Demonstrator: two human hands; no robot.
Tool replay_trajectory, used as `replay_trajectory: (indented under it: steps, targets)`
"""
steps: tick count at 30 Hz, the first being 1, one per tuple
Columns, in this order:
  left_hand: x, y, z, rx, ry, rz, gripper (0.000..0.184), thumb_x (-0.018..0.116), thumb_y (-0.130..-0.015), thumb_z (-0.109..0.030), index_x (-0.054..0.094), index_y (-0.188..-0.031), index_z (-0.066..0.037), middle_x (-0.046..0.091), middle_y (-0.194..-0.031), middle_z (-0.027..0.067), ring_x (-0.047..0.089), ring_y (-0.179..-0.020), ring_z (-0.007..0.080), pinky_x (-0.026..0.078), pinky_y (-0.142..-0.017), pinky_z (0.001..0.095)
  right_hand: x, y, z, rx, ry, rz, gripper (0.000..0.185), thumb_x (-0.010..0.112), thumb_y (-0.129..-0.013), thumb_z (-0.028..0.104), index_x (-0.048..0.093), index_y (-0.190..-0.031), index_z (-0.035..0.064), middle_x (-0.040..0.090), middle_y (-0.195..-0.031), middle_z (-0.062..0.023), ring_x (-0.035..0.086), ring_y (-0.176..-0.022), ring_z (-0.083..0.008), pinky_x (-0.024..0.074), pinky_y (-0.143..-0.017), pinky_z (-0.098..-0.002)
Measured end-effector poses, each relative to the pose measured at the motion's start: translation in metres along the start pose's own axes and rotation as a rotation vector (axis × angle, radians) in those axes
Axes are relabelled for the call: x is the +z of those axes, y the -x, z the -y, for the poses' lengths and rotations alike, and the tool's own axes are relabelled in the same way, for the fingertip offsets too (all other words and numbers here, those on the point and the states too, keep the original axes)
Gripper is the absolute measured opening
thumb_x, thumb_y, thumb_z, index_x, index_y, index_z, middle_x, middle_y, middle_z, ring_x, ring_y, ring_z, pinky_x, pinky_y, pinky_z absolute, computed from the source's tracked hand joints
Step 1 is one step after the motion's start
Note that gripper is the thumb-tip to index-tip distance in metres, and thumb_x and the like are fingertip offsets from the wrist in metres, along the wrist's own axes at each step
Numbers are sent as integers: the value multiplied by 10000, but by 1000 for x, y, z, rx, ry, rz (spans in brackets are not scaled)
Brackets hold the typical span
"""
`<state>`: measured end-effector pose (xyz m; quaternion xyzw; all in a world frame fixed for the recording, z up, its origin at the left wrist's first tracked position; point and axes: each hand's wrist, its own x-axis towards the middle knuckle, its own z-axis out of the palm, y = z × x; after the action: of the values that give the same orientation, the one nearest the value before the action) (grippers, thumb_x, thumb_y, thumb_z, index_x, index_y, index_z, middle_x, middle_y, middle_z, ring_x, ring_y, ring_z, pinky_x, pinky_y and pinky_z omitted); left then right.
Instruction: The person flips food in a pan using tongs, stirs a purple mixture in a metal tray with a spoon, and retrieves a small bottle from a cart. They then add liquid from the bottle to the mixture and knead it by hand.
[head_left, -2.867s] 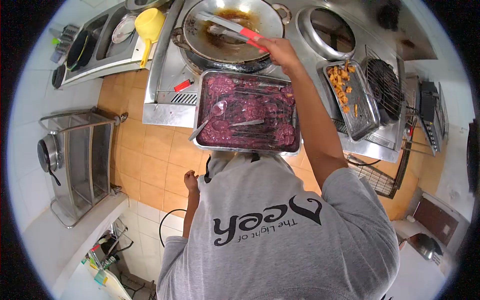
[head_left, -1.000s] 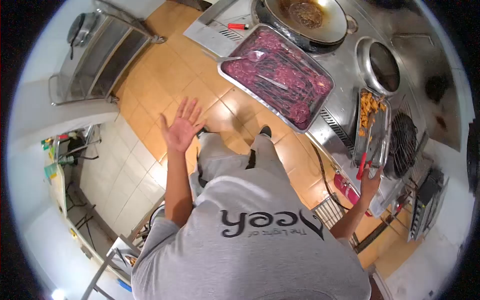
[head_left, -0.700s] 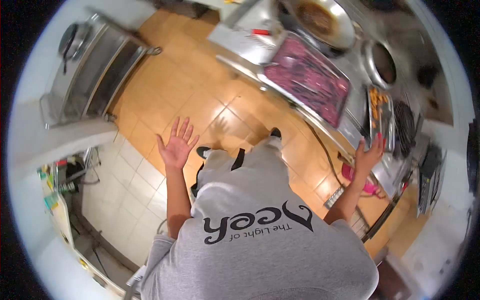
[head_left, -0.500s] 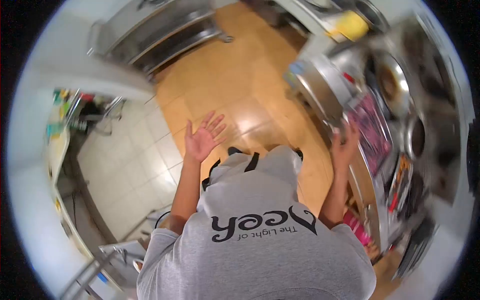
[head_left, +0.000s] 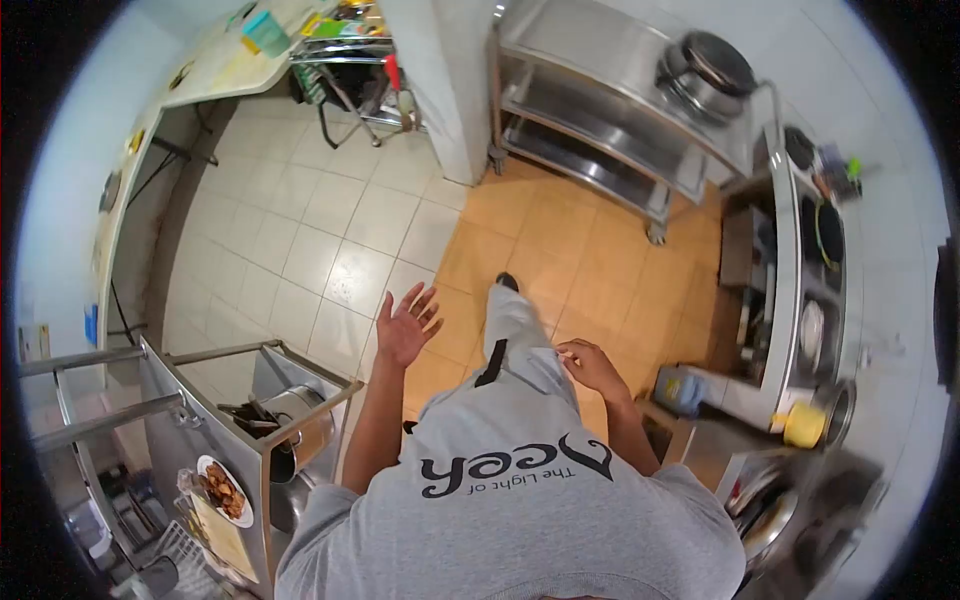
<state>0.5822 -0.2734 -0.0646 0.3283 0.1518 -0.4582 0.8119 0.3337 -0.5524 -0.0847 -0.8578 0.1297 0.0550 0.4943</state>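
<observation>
My left hand (head_left: 406, 328) is held out in front of me over the floor, palm up, fingers spread, with nothing in it. At the right side of my grey trousers (head_left: 520, 345) hovers my right hand (head_left: 592, 368), its back upward and its fingers loosely bent and apart. I see no object in it; whether the fingertips touch the cloth I cannot tell. A black strap (head_left: 491, 363) hangs down the front of the trousers.
A steel trolley (head_left: 590, 62) with a dark-lidded pot (head_left: 712, 75) stands ahead beside a white pillar (head_left: 430, 90). A counter with sinks (head_left: 820, 320) runs along the right. At lower left, a plate of food (head_left: 225, 490) rests near a steel frame (head_left: 262, 470).
My view has swung to the right, bringing the trolley ahead and the sink counter into sight. My right hand has moved from beside the cooking counter to near my trousers; my left stays spread.
</observation>
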Motion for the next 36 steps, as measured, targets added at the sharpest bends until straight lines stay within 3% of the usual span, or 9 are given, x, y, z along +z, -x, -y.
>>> replay_trajectory:
  steps: [5,11,15,18,22,24,27,31,36]
  targets:
    - [-4,-78,-85,68,-171,-421,443,470,-879,-425,473,-1209,-129,527,-1170,13,481,-1030,185,391,-904,394,-60,-162,0,68,129,53,215,562,-815,103,612,-1011,29,624,-926,-139,610,-795,-267,492,-716,-333]
    - [32,-169,-208,429,-309,-491,402,596,-840,-309,470,-1163,-105,552,-1123,46,514,-975,183,430,-859,356,-116,-350,95,-120,129,63,210,546,-837,123,611,-1012,28,610,-954,-139,606,-785,-276,488,-715,-341]
    - [55,-274,-340,711,-550,-421,365,663,-813,-265,503,-1080,-74,555,-973,31,552,-814,131,473,-738,287,-88,-458,128,-135,58,175,213,553,-833,120,608,-1022,37,611,-969,-130,606,-792,-264,491,-703,-333]
    - [65,-379,-455,927,-793,-143,318,632,-839,-237,518,-1081,-65,558,-946,38,550,-808,111,468,-709,265,-48,-512,148,-187,21,196,228,559,-827,107,601,-1044,51,612,-973,-130,604,-803,-263,487,-721,-335]
    - [118,-486,-559,1024,-1199,-193,371,676,-786,-210,550,-1091,-41,609,-962,96,583,-857,194,463,-744,302,33,-564,163,-82,14,73,265,564,-810,82,584,-1074,63,609,-979,-141,596,-869,-268,471,-782,-351]
    - [117,-556,-591,1060,-1387,-157,430,708,-734,-209,559,-1098,-36,601,-1019,159,561,-985,312,440,-837,369,66,-576,177,-6,-82,-27,268,558,-811,72,579,-1078,62,608,-986,-145,590,-912,-271,460,-816,-360]
    - [126,-612,-622,1205,-1678,-22,448,714,-714,-203,562,-1101,-36,570,-1073,191,534,-1014,342,435,-857,407,79,-597,236,94,-276,-155,259,539,-838,90,585,-1092,63,618,-979,-125,592,-876,-226,457,-788,-316]
    - [121,-653,-644,1049,-1805,160,333,689,-709,-158,623,-1016,-48,591,-1011,189,567,-940,344,458,-806,402,95,-610,249,282,-419,-271,254,531,-847,76,587,-1094,52,623,-991,-101,603,-867,-180,489,-710,-281]
    - [139,-642,-662,947,-1938,171,244,672,-718,-152,653,-948,-72,603,-913,161,590,-855,318,463,-735,396,97,-622,247,324,-328,-534,193,546,-879,131,604,-1034,32,625,-985,-100,613,-860,-187,512,-678,-288]
